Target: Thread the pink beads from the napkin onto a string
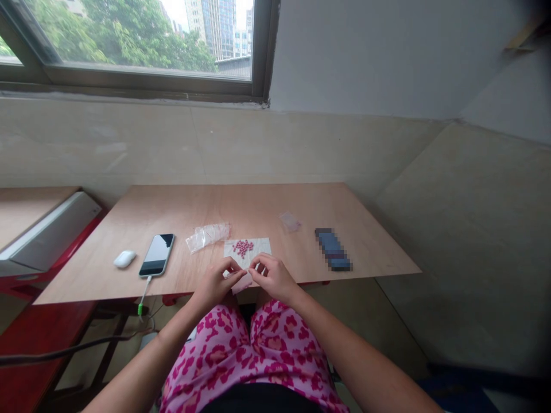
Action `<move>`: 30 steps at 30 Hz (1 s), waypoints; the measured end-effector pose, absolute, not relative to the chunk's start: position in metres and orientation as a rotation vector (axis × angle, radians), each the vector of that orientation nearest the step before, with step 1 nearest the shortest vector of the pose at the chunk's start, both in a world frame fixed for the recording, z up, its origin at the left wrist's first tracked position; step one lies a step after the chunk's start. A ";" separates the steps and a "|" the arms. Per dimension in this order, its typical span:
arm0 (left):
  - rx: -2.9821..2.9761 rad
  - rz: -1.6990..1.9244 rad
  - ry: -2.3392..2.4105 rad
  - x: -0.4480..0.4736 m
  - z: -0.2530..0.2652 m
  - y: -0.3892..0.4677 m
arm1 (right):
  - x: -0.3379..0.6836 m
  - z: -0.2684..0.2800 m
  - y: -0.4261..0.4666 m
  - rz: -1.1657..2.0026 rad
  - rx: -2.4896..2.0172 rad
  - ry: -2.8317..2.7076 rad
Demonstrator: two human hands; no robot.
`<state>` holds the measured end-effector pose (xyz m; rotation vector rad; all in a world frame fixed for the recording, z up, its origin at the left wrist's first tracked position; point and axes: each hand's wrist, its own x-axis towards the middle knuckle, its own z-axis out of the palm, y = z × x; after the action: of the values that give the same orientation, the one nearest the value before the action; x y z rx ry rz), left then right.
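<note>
At the table's near edge, my left hand [221, 280] and my right hand [272, 276] meet, each with thumb and fingers pinched together. Between them hangs a small clear plastic bag [242, 284] with a pinkish tint; both hands seem to grip its top edge. My fingers partly hide it, and what is inside cannot be made out. Just beyond my fingertips lies a white sheet [262, 246] with a loose cluster of small pink beads [243, 248] on it.
Clear plastic bags [209, 236] lie left of the sheet. Another small bag [290, 222] is at the back right. A phone [157, 255] on a cable and a white earbud case [124, 259] are on the left, a pixelated dark object [333, 250] on the right of the wooden table [258, 201].
</note>
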<state>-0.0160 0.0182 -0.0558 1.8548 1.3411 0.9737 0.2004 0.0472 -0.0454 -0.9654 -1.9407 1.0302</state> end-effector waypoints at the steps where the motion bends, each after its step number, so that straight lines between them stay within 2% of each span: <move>1: 1.850 0.970 1.341 -0.017 -0.055 0.019 | 0.201 -0.045 0.048 1.027 -0.968 -1.939; 22: 1.978 0.966 1.373 -0.029 -0.032 0.020 | 0.215 -0.045 0.062 0.853 -1.008 -1.994; 30: 2.213 0.999 1.285 -0.022 -0.047 0.016 | 0.211 -0.042 0.048 0.525 -1.003 -2.314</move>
<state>-0.0218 0.0156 -0.0466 2.2125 1.2852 0.9991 0.2106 0.0480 -0.0415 -1.0031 -2.3139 0.5252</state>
